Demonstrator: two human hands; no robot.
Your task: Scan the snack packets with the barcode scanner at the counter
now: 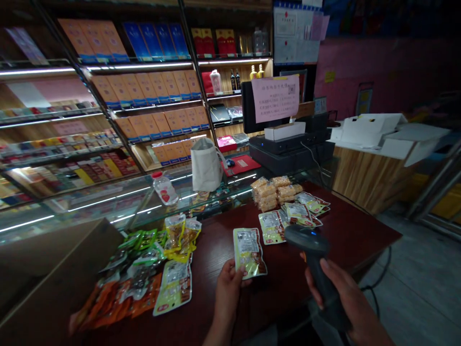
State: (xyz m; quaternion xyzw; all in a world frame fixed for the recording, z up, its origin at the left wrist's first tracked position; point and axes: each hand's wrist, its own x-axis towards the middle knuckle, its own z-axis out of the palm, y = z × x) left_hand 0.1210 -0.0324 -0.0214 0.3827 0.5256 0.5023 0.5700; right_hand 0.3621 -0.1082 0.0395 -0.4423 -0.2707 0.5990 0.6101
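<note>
My left hand pinches the lower edge of a yellow-green snack packet, thumb on top, its label side facing up. In my right hand is a dark barcode scanner, held by its handle; a small blue light glows on its head. The scanner head is to the right of the held packet, apart from it. Just beyond lie more yellow-green packets, partly overlapping. Another such packet rests at the left, beside yellow packets, green packets and orange packets.
A cardboard box stands at the left on the dark red table. Bundled wrapped snacks sit at the back. Behind are a glass counter with a bottle, a white bag and a monitor. A cable hangs at the right.
</note>
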